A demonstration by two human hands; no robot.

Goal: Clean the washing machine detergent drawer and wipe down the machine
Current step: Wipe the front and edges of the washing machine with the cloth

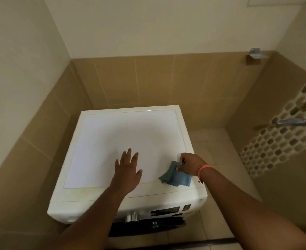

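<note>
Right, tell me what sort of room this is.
Probably a home bathroom or laundry nook: a white front-loading washing machine stands in a corner of beige wall tiles, with a chrome tap handle on the mosaic strip at right.

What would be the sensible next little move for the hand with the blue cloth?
Probably sweep the blue cloth leftward across the white top of the washing machine. The right hand grips it at the top's right edge, so most of the surface lies to its left. The left hand rests flat with fingers spread near the front middle; it would likely need to lift out of the way.
</note>
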